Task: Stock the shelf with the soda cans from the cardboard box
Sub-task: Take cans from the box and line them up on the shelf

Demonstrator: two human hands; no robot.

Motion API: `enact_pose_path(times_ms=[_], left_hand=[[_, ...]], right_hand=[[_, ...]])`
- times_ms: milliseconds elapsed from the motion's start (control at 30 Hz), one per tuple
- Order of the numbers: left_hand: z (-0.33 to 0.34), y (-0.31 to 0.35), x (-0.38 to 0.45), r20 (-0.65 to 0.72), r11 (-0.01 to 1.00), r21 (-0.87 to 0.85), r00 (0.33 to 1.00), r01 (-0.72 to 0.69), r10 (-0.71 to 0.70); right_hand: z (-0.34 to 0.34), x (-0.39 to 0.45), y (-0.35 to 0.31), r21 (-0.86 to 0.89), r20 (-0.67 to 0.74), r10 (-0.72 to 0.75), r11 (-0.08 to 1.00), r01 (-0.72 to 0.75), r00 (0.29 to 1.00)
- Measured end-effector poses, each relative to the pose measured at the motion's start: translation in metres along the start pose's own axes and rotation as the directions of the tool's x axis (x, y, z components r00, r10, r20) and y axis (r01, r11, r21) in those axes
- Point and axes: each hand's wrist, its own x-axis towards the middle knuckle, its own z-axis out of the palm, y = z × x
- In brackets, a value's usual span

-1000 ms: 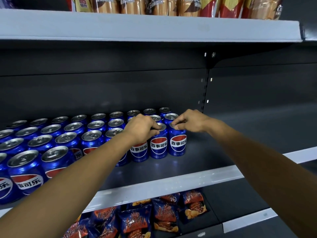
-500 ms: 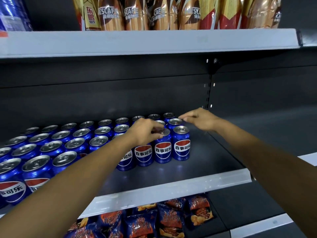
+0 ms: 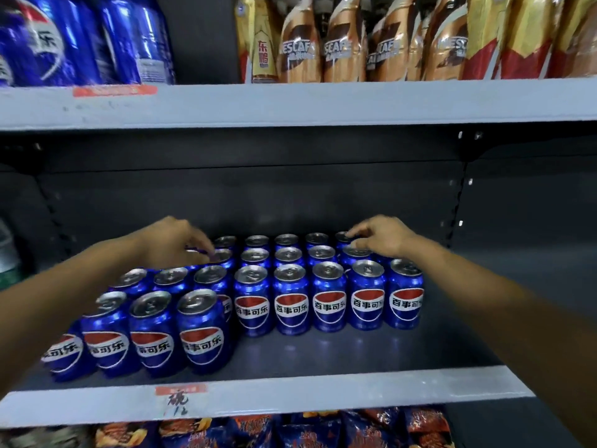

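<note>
Hands (image 3: 174, 244) wider apart (cans (image 3: 329, 299) untouched)

A shop aisle is shown — a dark metal shelving unit (image 3: 290, 202) with slotted uprights and grey front rails. Rows of identical blue soda cans (image 3: 329, 299) are lined up on the middle shelf, a price label (image 3: 181, 390) is stuck to its front edge, bottled coffee drinks (image 3: 339, 43) are stocked above and snack bags (image 3: 303, 430) below.
</note>
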Motion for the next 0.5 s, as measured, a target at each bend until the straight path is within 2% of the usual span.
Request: enact_pose_path(times_ms=[167, 267, 367, 500], left_hand=[[0.017, -0.066, 0.002, 0.080, 0.995, 0.003, 0.992, 0.095, -0.095], [0.029, -0.086, 0.012, 0.086, 0.995, -0.061, 0.993, 0.081, -0.076], [0.039, -0.090, 0.023, 0.033, 0.986, -0.148, 0.997, 0.076, -0.072], [0.051, -0.093, 0.038, 0.044, 0.987, -0.147, 0.997, 0.071, -0.065]], right_hand=[[0.021, 0.031, -0.063, 0.016, 0.136, -0.063, 0.998, 0.061, 0.989], [0.040, 0.050, -0.093, 0.029, 0.181, -0.101, 0.995, 0.098, 0.978], [0.060, 0.066, -0.116, 0.051, 0.192, -0.132, 0.991, 0.124, 0.972], [0.086, 0.080, -0.141, 0.082, 0.177, -0.163, 0.985, 0.151, 0.970]])
